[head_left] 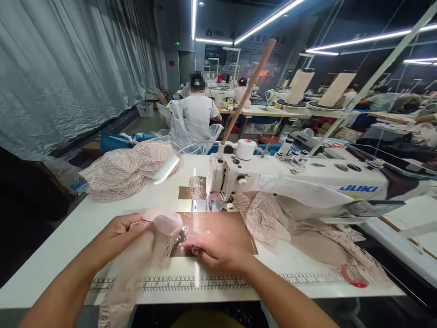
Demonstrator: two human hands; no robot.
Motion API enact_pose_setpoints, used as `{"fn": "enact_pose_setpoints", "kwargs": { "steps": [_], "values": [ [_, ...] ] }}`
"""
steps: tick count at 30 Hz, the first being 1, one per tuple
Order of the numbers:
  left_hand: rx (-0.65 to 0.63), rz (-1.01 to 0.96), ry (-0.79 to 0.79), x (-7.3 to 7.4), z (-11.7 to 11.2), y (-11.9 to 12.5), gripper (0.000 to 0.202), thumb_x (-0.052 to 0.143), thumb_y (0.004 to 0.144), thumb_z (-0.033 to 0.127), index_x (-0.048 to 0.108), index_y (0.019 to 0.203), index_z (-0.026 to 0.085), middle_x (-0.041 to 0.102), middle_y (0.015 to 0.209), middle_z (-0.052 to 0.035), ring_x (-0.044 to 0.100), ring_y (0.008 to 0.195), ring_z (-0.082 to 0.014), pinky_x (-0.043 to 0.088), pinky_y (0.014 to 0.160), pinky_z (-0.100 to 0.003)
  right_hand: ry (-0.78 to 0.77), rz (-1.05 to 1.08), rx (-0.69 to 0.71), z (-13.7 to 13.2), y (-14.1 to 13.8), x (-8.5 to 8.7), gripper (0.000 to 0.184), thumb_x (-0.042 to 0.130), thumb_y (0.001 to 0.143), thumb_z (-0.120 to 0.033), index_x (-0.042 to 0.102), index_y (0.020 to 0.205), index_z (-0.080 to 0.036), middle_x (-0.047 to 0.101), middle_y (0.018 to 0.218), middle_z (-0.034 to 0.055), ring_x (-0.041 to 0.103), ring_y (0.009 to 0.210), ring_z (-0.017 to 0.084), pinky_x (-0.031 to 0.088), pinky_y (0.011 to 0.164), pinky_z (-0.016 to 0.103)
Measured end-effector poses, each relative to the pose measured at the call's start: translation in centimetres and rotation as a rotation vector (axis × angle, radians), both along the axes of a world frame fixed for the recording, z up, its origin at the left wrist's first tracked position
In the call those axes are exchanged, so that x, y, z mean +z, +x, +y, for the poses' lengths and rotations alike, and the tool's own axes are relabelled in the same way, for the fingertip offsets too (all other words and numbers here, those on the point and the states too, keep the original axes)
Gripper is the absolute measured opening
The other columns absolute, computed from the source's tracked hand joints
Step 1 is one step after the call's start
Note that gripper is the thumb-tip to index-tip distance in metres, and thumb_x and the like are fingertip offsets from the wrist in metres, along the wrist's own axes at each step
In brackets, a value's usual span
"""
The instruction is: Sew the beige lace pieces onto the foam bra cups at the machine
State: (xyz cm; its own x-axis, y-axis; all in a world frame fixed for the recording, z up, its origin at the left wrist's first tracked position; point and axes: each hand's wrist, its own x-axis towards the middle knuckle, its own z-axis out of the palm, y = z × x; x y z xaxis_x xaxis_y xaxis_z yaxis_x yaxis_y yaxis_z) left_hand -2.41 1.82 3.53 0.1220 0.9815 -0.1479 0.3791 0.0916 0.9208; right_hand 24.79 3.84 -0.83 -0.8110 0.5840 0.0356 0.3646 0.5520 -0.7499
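Note:
My left hand [124, 232] pinches a strip of pale pink lace and mesh fabric [133, 264] between thumb and fingers. The strip hangs down over the table's front edge, and its upper end bunches up to the right of the fingers. My right hand [218, 253] is over a brown shiny patch [239, 228] on the table, near the loose end of the fabric. Its fingers are curled together and slightly blurred; what they hold, if anything, is too small to make out. Just beyond both hands stands the white sewing machine [232, 177], its needle area partly hidden.
Stacked lace pieces [118, 171] lie at the back left, beside a small lamp [166, 169]. More lace [264, 218] is bunched under the machine arm. A red ring-shaped item [355, 277] sits front right. A printed ruler [191, 283] runs along the front edge. A person [198, 109] sits ahead.

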Motion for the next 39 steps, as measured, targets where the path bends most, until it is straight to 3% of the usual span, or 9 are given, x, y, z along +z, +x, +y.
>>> {"fn": "enact_pose_setpoints", "kwargs": {
  "steps": [2, 4, 7, 11, 15, 23, 30, 33, 39],
  "values": [
    [-0.024, -0.228, -0.180, -0.3, -0.2, -0.7, 0.034, 0.070, 0.075, 0.044, 0.073, 0.097, 0.018, 0.073, 0.090, -0.0069, 0.067, 0.083, -0.0241, 0.054, 0.072, -0.029, -0.120, 0.145, 0.037, -0.9, -0.4, 0.5, 0.034, 0.035, 0.096, -0.021, 0.056, 0.123, -0.017, 0.069, 0.090, 0.0049, 0.062, 0.077, 0.014, 0.048, 0.076, 0.027],
    [-0.064, -0.369, -0.233, -0.8, -0.5, -1.0, 0.033, 0.074, 0.072, 0.039, 0.072, 0.097, 0.017, 0.071, 0.087, -0.0062, 0.066, 0.081, -0.0227, 0.053, 0.073, -0.029, -0.139, 0.252, 0.005, -2.0, -0.7, 1.3, 0.040, 0.038, 0.098, -0.032, 0.053, 0.130, -0.015, 0.068, 0.099, 0.0068, 0.062, 0.084, 0.016, 0.046, 0.081, 0.027],
    [-0.184, -0.425, -0.212, -1.4, -0.8, -0.7, 0.031, 0.073, 0.075, 0.034, 0.070, 0.100, 0.017, 0.069, 0.087, -0.0051, 0.065, 0.084, -0.0215, 0.051, 0.079, -0.029, -0.171, 0.312, 0.031, -3.2, -1.4, 2.9, 0.045, 0.038, 0.098, -0.039, 0.049, 0.136, -0.019, 0.064, 0.112, 0.0057, 0.059, 0.096, 0.018, 0.044, 0.085, 0.027],
    [-0.273, -0.392, -0.264, -1.0, -1.2, 0.5, 0.033, 0.068, 0.079, 0.036, 0.068, 0.107, 0.018, 0.070, 0.095, -0.0074, 0.065, 0.095, -0.0266, 0.048, 0.089, -0.036, -0.201, 0.358, -0.065, -3.3, -3.0, 3.9, 0.039, 0.038, 0.098, -0.035, 0.058, 0.128, -0.020, 0.066, 0.105, 0.0037, 0.060, 0.093, 0.017, 0.044, 0.084, 0.026],
    [-0.325, -0.386, -0.253, -0.3, -1.4, 1.3, 0.040, 0.069, 0.079, 0.036, 0.066, 0.115, 0.019, 0.070, 0.104, -0.0078, 0.061, 0.106, -0.0287, 0.043, 0.098, -0.039, -0.319, 0.423, -0.153, -2.6, -4.0, 3.3, 0.030, 0.050, 0.092, -0.038, 0.070, 0.106, -0.019, 0.067, 0.098, 0.0044, 0.059, 0.093, 0.021, 0.044, 0.085, 0.029],
    [-0.372, -0.309, -0.178, -0.6, -1.2, 2.1, 0.030, 0.072, 0.073, 0.040, 0.070, 0.090, 0.016, 0.065, 0.082, -0.0040, 0.063, 0.078, -0.0227, 0.051, 0.066, -0.026, -0.474, 0.442, -0.240, -1.8, -4.5, 2.2, 0.032, 0.061, 0.084, -0.042, 0.069, 0.072, -0.014, 0.053, 0.065, -0.0006, 0.047, 0.065, 0.013, 0.037, 0.060, 0.024],
    [-0.449, -0.372, -0.299, -1.2, -1.0, 2.7, 0.034, 0.067, 0.077, 0.043, 0.065, 0.097, 0.015, 0.060, 0.075, -0.0020, 0.057, 0.066, -0.0163, 0.044, 0.058, -0.023, -0.564, 0.473, -0.241, -1.7, -3.9, 1.6, 0.033, 0.062, 0.082, -0.045, 0.071, 0.076, -0.013, 0.058, 0.070, 0.0013, 0.051, 0.070, 0.014, 0.040, 0.063, 0.025],
    [-0.482, -0.407, -0.275, -1.3, -0.7, 3.0, 0.031, 0.066, 0.080, 0.039, 0.065, 0.099, 0.015, 0.062, 0.083, -0.0037, 0.058, 0.075, -0.0177, 0.045, 0.066, -0.025, -0.637, 0.536, -0.236, -1.6, -3.8, 1.4, 0.033, 0.065, 0.079, -0.046, 0.073, 0.082, -0.014, 0.062, 0.073, 0.0023, 0.054, 0.071, 0.015, 0.043, 0.066, 0.026],
    [-0.347, -0.453, -0.316, -1.5, -0.7, 3.3, 0.024, 0.068, 0.080, 0.037, 0.065, 0.091, 0.017, 0.065, 0.085, -0.0036, 0.059, 0.076, -0.0167, 0.045, 0.067, -0.024, -0.637, 0.564, -0.231, -1.5, -2.9, 1.7, 0.026, 0.064, 0.083, -0.036, 0.075, 0.094, -0.016, 0.070, 0.083, 0.0037, 0.061, 0.078, 0.016, 0.048, 0.075, 0.029]
  ]
}}
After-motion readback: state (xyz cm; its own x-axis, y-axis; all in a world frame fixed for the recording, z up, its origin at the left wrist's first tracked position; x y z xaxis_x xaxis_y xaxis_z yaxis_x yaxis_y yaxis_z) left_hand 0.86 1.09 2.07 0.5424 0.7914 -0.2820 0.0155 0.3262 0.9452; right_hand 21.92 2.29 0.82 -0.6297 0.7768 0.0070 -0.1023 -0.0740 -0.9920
